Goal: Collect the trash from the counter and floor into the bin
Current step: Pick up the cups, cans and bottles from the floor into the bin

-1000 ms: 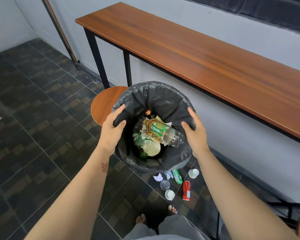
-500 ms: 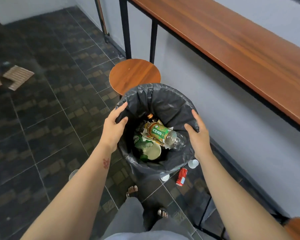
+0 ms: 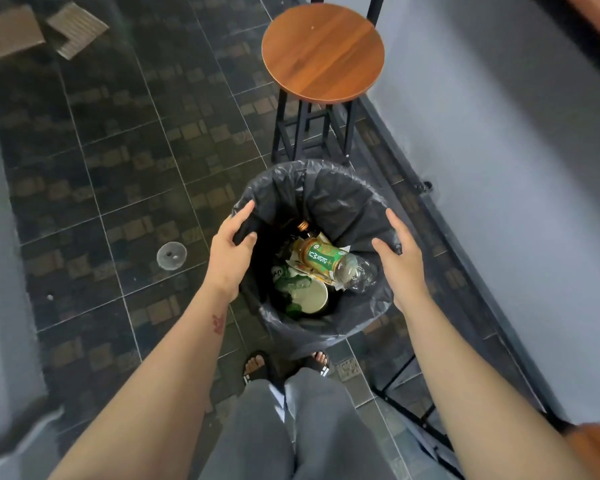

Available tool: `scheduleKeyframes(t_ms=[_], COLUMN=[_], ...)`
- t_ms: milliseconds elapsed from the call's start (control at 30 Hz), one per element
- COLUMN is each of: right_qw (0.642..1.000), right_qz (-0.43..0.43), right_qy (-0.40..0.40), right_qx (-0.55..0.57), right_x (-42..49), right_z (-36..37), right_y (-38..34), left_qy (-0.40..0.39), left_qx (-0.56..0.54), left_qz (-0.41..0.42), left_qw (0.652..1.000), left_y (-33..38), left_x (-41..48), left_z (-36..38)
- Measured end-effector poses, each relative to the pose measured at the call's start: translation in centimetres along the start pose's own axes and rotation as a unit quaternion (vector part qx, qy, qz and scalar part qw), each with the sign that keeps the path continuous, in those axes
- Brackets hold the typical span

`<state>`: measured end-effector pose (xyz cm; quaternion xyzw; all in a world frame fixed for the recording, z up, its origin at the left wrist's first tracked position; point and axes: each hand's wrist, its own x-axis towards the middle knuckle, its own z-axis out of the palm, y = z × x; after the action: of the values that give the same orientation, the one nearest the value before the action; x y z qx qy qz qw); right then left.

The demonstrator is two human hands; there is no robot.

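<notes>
Swinging out over floor (image 3: 94, 174): bin (image 3: 340, 199), bottle (image 3: 323, 259) inside, now near stool (image 3: 323, 50). Grip: left hand (image 3: 232, 252), right hand (image 3: 404, 261), fingers together, thumbs inside, pinching rim. Lid (image 3: 171, 256), cardboard (image 3: 77, 29) likely next.

Single head-worn view, tilted steeply down; bin (image 3: 340, 199) close below centre, stool (image 3: 323, 51) just beyond, floor (image 3: 118, 161) around.

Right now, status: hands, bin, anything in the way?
Gripping bin rim: left hand, right hand. Part full, bottle on top. Loose clear lid left of bin; stool ahead.
</notes>
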<state>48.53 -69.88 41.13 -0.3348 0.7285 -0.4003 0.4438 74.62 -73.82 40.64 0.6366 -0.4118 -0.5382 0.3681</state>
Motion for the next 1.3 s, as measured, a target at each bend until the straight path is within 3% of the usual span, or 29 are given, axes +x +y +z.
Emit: scheduleKeyframes(t_ms=[467,933,1167,1300], right_qw=[0.998,0.993,0.990,0.987], right_qz=[0.012,-0.081,-0.126,-0.136], right_qy=[-0.053,-0.078,-0.064,-0.074], right_qx=[-0.037,-0.031,-0.002,-0.035], right_x=[9.2,26.3,32.0,34.2], right_z=[12.3,24.5,28.1,29.1], right_y=[15.2,31.1,34.0,35.1], left_qy=[0.067,0.136,0.168,0.148], left_qx=[-0.012,-0.039,-0.042,-0.023], left_qz=[-0.057,0.015,0.076,0.084], left_qw=[0.996,0.990,0.982,0.985], left_y=[-19.2,-37.8,-41.9,-42.9], left_x=[9.7,26.0,32.3,35.3], left_z=[-3.1,-1.5,-1.0,-1.3])
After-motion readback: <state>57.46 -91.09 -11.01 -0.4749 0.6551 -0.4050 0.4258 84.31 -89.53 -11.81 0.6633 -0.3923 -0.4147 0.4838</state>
